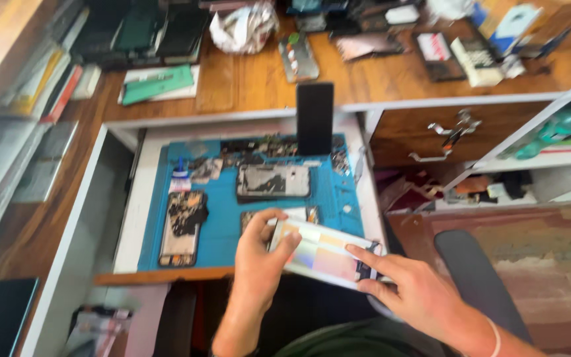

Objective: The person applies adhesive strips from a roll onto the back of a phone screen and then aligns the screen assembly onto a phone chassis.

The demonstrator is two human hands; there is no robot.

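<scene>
Blue work mat (223, 231) lies on the pull-out surface (130, 218). On it, an opened phone body (273, 181) sits at centre, another gutted phone (182, 227) toward its left edge, a small bottle (180, 173) above that one. A dark phone (314, 118) stands upright at the mat's far edge. Just off the mat's near right corner, a lit smartphone (325, 254) is gripped in both hands: left hand (262, 254) pinches its left end, right hand (408, 287) clamps the right end, index finger laid along the screen's edge.
</scene>
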